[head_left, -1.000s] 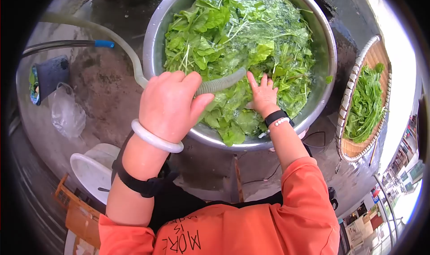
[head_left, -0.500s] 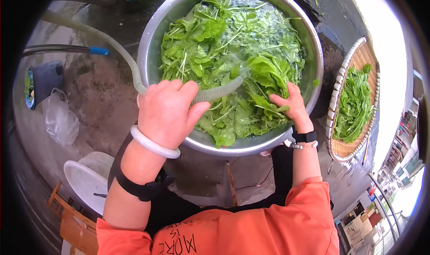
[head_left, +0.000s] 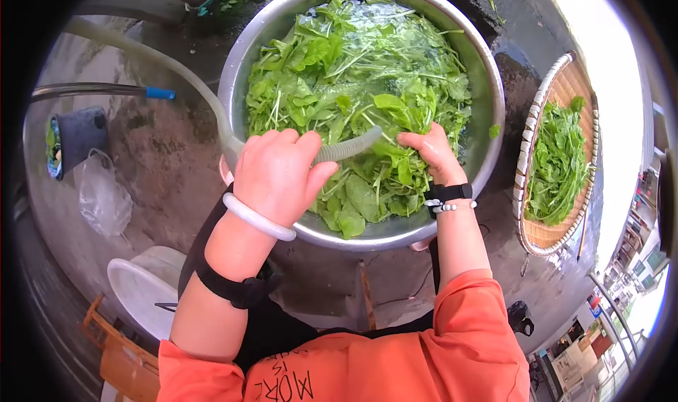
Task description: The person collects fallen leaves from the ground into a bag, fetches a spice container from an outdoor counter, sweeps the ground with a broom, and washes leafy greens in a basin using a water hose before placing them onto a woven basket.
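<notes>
A wide metal basin [head_left: 233, 70] holds water and a thick layer of leafy greens [head_left: 304, 84]. My left hand [head_left: 279, 172] is closed round a ribbed hose [head_left: 349, 146] near its end, above the basin's near left side. The hose's open end points to the right, over the leaves. My right hand [head_left: 434, 153] is among the greens at the near right, thumb and fingers closed on a bunch of leaves [head_left: 406, 120]. Some of its fingers are hidden by the leaves.
To the right stands a woven bamboo basket [head_left: 526, 155] with more greens [head_left: 558, 162]. On the left are a plastic bag [head_left: 104, 197], a dark container [head_left: 82, 137], a blue-tipped tube [head_left: 159, 93], a white tub [head_left: 138, 292] and a wooden stool [head_left: 127, 360].
My right hand has moved left and slightly down with the leaves. My left hand has shifted a little right. Water splashing at the hose end no longer shows clearly.
</notes>
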Tool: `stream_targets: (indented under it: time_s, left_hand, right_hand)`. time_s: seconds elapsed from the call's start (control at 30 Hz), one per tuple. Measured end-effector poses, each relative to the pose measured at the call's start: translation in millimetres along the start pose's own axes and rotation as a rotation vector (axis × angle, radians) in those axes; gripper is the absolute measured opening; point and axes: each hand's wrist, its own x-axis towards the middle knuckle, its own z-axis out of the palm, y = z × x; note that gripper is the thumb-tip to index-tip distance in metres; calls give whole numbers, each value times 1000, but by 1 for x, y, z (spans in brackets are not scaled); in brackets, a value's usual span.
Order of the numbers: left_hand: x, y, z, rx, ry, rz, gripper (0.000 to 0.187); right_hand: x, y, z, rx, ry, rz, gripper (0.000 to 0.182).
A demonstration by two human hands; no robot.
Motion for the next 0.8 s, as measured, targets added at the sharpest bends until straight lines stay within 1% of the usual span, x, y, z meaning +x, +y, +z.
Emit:
stream_targets:
  time_s: [0.03, 0.07, 0.13, 0.17, 0.23, 0.37, 0.43, 0.5, 0.53, 0.57, 0.63, 0.67, 0.7, 0.77, 0.8]
  left_hand:
    - [0, 2, -1, 21, 8, -28, 22]
    - [-1, 3, -1, 13, 17, -20, 22]
    - [-5, 1, -1, 58, -80, -56, 22]
    - [-6, 0, -1, 53, -72, -51, 22]
    - [-7, -3, 0, 80, -118, -78, 22]
    - [-7, -9, -1, 109, -141, -94, 23]
    - [-7, -9, -2, 128, -183, -141, 24]
    - [-7, -7, -4, 138, -191, -138, 24]
    - [-6, -6, -4, 141, -189, -140, 24]
    - [-7, -5, -3, 146, -189, -146, 24]
    - [-6, -2, -1, 171, -216, -148, 24]
    - [-5, -2, 0, 193, -236, -159, 25]
    - [-5, -1, 1, 198, -239, -166, 25]
    - [-5, 2, 2, 187, -244, -159, 25]
    - [-5, 3, 3, 191, -252, -167, 25]
  right_hand:
    - [-12, -16, -9, -15, 0, -42, 35]
    - [-25, -33, -19, 15, 26, -75, 36]
    - [-55, -67, -41, 29, 66, -164, 36]
    - [-72, -83, -54, 13, 81, -219, 36]
    - [-104, -107, -84, -92, 230, -312, 36]
    - [-181, -148, -150, -135, 524, -409, 40]
    - [-213, -155, -210, -140, 659, -428, 42]
    - [-237, -159, -261, -251, 781, -436, 42]
    - [-243, -156, -288, -331, 832, -404, 42]
    - [-246, -147, -332, -500, 815, -319, 48]
    - [-238, -119, -376, -863, 892, -132, 61]
    - [-232, -108, -380, -1253, 973, -160, 73]
    - [-220, -96, -385, -1431, 1101, 129, 77]
    - [-182, -91, -294, -1543, 1048, 21, 74]
    - [-161, -79, -257, -1579, 922, -217, 72]
